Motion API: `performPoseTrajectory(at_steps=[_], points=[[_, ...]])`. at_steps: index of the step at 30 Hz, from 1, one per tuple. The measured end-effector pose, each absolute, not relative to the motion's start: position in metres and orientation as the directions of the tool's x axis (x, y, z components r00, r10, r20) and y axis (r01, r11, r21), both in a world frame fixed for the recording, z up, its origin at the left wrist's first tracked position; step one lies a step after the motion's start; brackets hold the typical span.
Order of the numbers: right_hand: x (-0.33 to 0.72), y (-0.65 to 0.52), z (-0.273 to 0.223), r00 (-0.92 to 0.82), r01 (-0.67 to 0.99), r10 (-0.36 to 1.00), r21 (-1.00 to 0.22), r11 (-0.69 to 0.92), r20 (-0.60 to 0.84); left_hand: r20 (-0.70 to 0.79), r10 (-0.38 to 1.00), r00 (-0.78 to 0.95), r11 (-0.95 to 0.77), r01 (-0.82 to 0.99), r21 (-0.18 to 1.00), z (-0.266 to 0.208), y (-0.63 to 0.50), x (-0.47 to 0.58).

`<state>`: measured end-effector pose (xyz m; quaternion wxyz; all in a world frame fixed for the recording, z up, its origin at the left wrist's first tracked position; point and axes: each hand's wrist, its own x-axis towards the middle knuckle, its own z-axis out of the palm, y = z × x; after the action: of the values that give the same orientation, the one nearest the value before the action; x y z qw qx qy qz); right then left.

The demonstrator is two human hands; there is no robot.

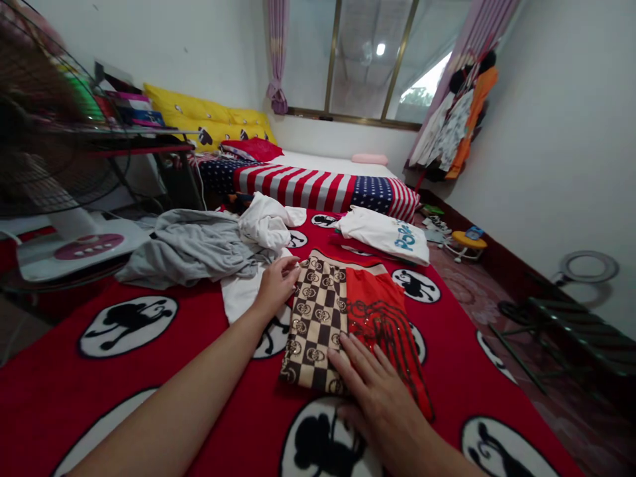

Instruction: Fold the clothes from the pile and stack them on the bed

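Note:
A garment point(318, 311) lies on the red blanket, its brown-and-cream checkered part folded over beside a red part with dark, glittery lines. A beige band runs along its far edge. My left hand point(279, 283) rests at the far left edge of the checkered part, fingers stretched out and touching the cloth. My right hand point(372, 374) lies palm down on the near part of the garment with its fingers spread, across the checkered and red sections. Its thumb is partly hidden below the palm.
The red blanket point(199, 371) has white ovals with black cartoon figures. Grey clothing point(193, 248) and a crumpled white garment point(265, 222) lie at left. A white printed shirt point(382, 232) lies beyond. A fan point(82, 238) stands left, a folding chair point(571, 331) right.

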<state>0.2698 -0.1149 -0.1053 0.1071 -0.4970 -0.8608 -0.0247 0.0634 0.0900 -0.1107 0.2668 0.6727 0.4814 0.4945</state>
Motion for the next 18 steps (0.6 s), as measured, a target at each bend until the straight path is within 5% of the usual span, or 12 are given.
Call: performPoseTrajectory(at_steps=[6,10,13,18], points=[[0.273,-0.106,-0.118,-0.535,0.836,0.776,0.073,0.545,0.335,0.416,0.909,0.000,-0.395,0.317,0.862,-0.118,0.095,0.062],[0.274,-0.101,-0.117,-0.529,0.822,0.755,0.011,0.570,0.387,0.414,0.910,0.011,-0.399,0.286,0.871,-0.118,0.095,0.060],[0.278,-0.083,-0.093,-0.468,0.797,0.825,-0.253,0.549,0.317,0.414,0.910,0.019,-0.404,0.263,0.876,-0.119,0.096,0.060],[0.285,-0.040,-0.021,-0.151,0.583,0.983,-0.793,0.178,0.109,0.413,0.911,0.005,-0.401,0.253,0.880,-0.120,0.097,0.060]])
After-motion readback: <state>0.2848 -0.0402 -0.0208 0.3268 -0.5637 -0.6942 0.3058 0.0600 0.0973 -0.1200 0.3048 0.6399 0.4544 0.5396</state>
